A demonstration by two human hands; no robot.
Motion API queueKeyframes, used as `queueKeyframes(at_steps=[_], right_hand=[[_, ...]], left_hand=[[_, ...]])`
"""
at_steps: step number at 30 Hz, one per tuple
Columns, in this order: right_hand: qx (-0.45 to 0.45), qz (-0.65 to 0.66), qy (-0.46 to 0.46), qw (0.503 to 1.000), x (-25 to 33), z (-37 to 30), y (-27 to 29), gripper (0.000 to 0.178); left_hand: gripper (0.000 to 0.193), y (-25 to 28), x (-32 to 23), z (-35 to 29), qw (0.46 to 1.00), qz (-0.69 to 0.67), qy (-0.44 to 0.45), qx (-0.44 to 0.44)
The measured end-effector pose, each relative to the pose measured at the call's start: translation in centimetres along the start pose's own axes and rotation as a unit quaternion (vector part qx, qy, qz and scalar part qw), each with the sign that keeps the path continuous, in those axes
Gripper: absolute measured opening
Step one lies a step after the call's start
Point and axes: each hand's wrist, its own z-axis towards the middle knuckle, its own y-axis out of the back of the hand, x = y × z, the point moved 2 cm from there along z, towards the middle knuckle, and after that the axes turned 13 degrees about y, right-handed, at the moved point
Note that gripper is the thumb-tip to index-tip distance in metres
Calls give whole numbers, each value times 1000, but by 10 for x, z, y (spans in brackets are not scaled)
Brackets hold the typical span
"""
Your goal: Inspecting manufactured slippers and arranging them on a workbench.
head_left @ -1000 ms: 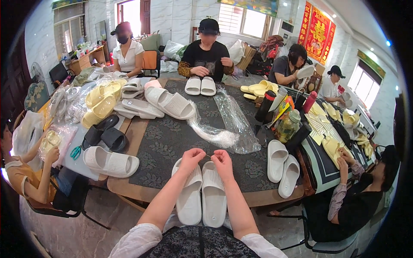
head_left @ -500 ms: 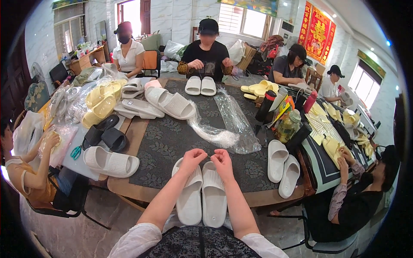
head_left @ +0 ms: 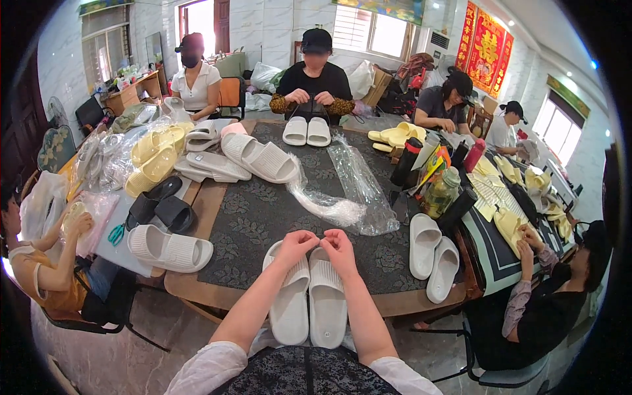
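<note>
A pair of pale grey-white slide sandals stands side by side at the table's near edge, heels toward me. Over their toe ends, my left hand is closed in a pinch. My right hand pinches in the same way, its fingertips almost against the left ones. Whatever lies between the fingers is too small to make out. Just beyond the hands lies a bundle of clear thin strands, with a clear plastic bag beside it.
Another pair of white slides stands to the right. A ribbed white slide, black slides and teal scissors lie left. Bottles and a jar stand at the right edge. Several people work around the tables, one opposite me.
My fingertips have come slightly closer together over the sandals. Across the table, the person opposite has brought their hands nearer each other. The sandals in front of me have not moved.
</note>
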Motion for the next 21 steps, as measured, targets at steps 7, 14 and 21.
queueKeyframes(at_steps=[7, 14, 21], right_hand=[[-27, 6, 3, 1000, 0, 0, 2, 25], [-48, 12, 12, 999, 1, 0, 4, 25], [11, 2, 2, 1000, 4, 1, 1, 21]], left_hand=[[17, 1, -1, 0, 999, -46, 3, -25], [17, 1, -3, 0, 999, -13, 6, -41], [16, -3, -7, -5, 1000, 17, -14, -3]])
